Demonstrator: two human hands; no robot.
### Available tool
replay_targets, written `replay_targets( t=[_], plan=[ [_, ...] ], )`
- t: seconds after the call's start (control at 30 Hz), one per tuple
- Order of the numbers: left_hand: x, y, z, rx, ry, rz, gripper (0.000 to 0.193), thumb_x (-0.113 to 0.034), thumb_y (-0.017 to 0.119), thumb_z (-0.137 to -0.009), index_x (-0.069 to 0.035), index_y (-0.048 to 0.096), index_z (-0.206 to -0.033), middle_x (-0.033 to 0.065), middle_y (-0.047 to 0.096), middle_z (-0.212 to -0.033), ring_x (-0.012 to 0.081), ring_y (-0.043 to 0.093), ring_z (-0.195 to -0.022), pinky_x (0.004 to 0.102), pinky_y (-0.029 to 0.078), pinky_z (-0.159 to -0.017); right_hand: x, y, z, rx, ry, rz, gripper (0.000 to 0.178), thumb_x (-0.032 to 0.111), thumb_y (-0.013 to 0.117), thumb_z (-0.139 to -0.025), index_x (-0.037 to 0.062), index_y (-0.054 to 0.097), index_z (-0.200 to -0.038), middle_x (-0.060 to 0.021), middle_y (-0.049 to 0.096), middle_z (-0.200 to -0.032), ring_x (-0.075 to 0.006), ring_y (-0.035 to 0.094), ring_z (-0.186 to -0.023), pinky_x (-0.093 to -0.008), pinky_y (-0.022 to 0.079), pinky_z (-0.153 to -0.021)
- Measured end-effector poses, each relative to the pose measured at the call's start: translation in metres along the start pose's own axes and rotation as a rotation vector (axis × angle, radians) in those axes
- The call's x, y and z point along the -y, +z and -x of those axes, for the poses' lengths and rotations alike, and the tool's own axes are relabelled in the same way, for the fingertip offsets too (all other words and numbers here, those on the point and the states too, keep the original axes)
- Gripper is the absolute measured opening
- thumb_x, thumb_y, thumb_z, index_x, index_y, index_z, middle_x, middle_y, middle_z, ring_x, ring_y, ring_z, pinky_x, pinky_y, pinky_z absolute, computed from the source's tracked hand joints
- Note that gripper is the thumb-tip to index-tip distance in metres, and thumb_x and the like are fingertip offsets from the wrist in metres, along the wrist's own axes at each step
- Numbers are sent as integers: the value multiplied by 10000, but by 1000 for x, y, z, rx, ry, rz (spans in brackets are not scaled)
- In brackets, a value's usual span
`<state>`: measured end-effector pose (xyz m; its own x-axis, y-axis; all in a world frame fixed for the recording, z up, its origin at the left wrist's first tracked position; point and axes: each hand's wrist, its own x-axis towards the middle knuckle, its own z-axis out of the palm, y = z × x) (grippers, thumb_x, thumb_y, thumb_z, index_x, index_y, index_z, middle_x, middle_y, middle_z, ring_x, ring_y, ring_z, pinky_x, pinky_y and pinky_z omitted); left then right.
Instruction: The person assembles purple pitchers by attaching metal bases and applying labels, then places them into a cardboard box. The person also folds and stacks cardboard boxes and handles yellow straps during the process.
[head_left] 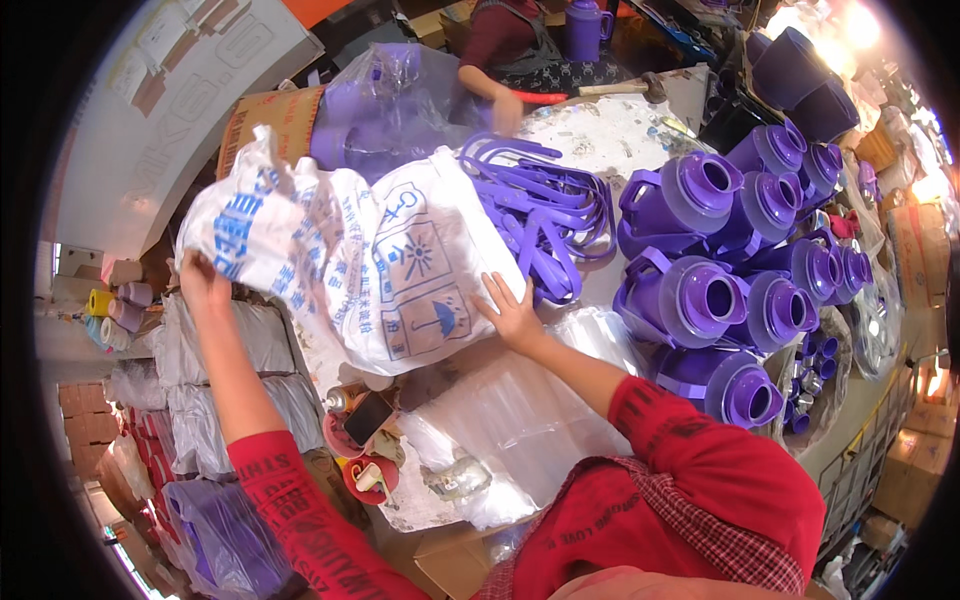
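A white woven sack (430, 265) with blue printing lies slanting over the table. My left hand (204, 284) is closed on its bunched far-left end, some fingers hidden by the folds. Spread and flat, my right hand (510, 312) rests on the sack's right side near its edge. Beside that edge, and touching it, sits a heap of purple plastic handles (560, 225). Whether some are still inside the sack is hidden. Further right stand several purple flask bodies (703, 295) with wide round necks, their openings tilted toward me.
Clear plastic bags (530, 425) lie in front of me, beside a phone (369, 418) and a red cup (370, 480). Across the table are a co-worker's hand (507, 113), a hammer (640, 88) and a large clear bag of purple parts (385, 115). Wrapped bundles (230, 345) are stacked at left.
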<state>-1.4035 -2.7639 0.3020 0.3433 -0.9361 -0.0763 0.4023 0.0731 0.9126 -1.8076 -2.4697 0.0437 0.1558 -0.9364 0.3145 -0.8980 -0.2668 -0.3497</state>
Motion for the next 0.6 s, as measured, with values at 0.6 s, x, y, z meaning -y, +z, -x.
replay_targets(
  t=[0.6],
  plan=[
    [98,-82,144,49,-292,-941,547,-406,645,-888,-2,531,-1240,141,686,-1077,244,634,-1018,436,488,-894,-5,16,-29,464,12,83,871,117,747,-739,201,315,-1491,-130,60,-1600,-304,99,-1481,-760,266,-980]
  ],
)
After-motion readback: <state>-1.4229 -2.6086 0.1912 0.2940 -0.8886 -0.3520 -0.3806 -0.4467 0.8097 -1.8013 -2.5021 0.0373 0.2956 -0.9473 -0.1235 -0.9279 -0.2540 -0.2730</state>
